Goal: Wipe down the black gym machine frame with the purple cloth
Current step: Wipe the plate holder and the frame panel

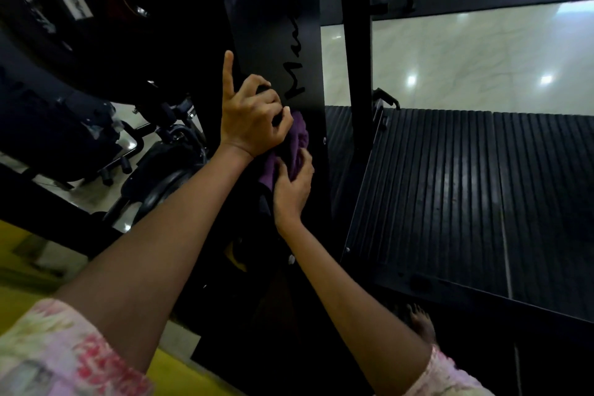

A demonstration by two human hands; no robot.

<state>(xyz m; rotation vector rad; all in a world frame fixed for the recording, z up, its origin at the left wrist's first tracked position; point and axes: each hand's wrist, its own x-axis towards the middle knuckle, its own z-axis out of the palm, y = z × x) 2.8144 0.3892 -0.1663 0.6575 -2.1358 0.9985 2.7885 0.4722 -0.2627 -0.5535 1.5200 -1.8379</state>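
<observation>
The wipe looks to be underway but hard to gauge: the purple cloth (297, 145) sits bunched against the black frame panel (273, 26) just below its lettering, near the picture's centre, and the matte surface shows no clear line between cleaned and uncleaned, so the stretch toward 12 o'clock and the lower part likely remain. The left hand (254, 112) curls its fingers round the cloth's top, index finger pointing up; the right hand (292, 190) presses it with fairly straight fingers from 6 o'clock. The panel's long axis runs roughly 12 to 6 o'clock, leaning slightly.
</observation>
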